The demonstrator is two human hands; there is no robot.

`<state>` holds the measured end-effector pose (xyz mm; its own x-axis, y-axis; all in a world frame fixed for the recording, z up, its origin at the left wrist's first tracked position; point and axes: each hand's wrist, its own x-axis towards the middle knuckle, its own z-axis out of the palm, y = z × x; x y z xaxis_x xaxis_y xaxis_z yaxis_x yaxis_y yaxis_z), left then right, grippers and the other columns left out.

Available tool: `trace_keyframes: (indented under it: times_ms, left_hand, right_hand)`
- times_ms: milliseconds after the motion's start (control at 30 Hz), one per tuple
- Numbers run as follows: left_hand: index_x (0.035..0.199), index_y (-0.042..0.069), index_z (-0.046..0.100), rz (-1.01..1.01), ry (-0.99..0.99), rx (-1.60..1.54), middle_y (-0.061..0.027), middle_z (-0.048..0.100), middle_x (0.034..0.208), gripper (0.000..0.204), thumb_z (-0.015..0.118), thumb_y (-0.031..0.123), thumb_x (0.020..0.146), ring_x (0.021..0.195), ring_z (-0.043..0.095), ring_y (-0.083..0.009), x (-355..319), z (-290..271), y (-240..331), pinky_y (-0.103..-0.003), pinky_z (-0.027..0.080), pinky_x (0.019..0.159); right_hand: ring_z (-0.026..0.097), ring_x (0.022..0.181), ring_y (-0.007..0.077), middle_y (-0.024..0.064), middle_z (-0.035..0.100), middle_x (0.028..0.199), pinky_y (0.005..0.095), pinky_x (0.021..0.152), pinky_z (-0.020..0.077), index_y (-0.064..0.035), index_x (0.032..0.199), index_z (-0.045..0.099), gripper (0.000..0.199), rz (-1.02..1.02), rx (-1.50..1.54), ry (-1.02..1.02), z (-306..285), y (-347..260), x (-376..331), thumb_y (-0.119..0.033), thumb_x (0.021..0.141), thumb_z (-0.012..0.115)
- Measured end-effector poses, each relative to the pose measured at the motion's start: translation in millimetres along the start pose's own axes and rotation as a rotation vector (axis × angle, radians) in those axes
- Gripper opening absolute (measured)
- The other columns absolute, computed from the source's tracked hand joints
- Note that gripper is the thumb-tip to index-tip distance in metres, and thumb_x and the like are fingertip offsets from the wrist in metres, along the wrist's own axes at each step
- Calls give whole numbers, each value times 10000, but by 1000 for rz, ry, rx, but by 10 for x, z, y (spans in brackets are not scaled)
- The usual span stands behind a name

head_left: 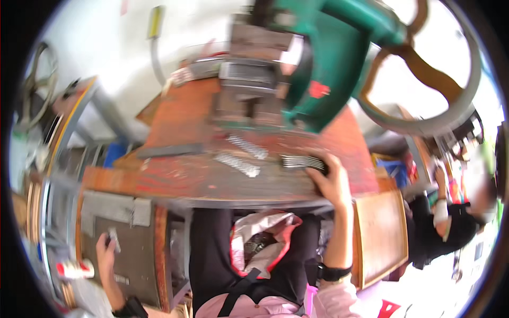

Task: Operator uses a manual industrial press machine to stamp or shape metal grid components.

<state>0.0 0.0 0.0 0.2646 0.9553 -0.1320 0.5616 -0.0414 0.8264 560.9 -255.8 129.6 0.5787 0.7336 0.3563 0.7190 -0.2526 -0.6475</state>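
From the right grip, metal strips jut leftward.

Wht wall behind worn red-brn wkbench, grey-legged tbl to L, bright light.

A pink top, black trousers, dark wristbands.

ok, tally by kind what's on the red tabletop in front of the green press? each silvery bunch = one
Silvery bunches: 3 (far bunch, near bunch, third bunch at the right hand)
Dark flat bar: 1
Total: 4
Too blurred to count the pieces within each bunch.
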Motion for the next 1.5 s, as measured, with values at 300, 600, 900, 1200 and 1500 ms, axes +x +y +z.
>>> trace_keyframes:
  times_ms: [300, 600, 900, 1200, 1500]
  left_hand:
    - [1015, -19, 573, 843, -519, 181, -156, 612, 930, 242, 636, 42, 789, 847, 615, -298, -494, 1357, 3060, -338, 484, 750]
    - [982, 8, 584, 1402, -566, 476, -135, 546, 1065, 228, 640, 86, 775, 1046, 482, -312, -434, 3024, 3941, -432, 355, 924]
    - [1171, 3, 462, 1167, -640, 270, -200, 512, 1177, 437, 643, 51, 776, 1089, 490, -373, -239, 3144, 3893, -436, 397, 927]
    - [1360, 21, 296, 1136, -673, 274, -218, 502, 1194, 667, 642, 57, 791, 1108, 469, -375, -278, 3050, 3886, -427, 380, 960]
    - [1351, -38, 308, 1071, -693, 309, -233, 450, 1260, 688, 649, 61, 763, 1155, 423, -374, -212, 3189, 3878, -424, 349, 998]
  right_hand:
    - [551, 1004, 314, 150, 619, 1051, 380, 902, 425, -30, 1075, 612, 355, -93, 48, 104, -192, 200, -131, -165, 751, 668]
    - [540, 1011, 318, 127, 625, 1036, 392, 906, 414, -45, 1083, 603, 370, -155, 76, 68, -238, 284, -131, -95, 721, 659]
    - [497, 1105, 338, 183, 580, 1125, 416, 966, 369, -10, 1231, 510, 573, -103, 181, -51, -328, 271, -162, -312, 773, 675]
    - [486, 1130, 338, 197, 528, 1194, 399, 965, 395, -23, 1301, 436, 722, -71, 204, -67, -335, 265, -156, -183, 655, 717]
    - [487, 1143, 338, 203, 533, 1199, 406, 980, 390, 8, 1276, 442, 651, -160, -42, 7, -286, 156, -168, -160, 699, 691]
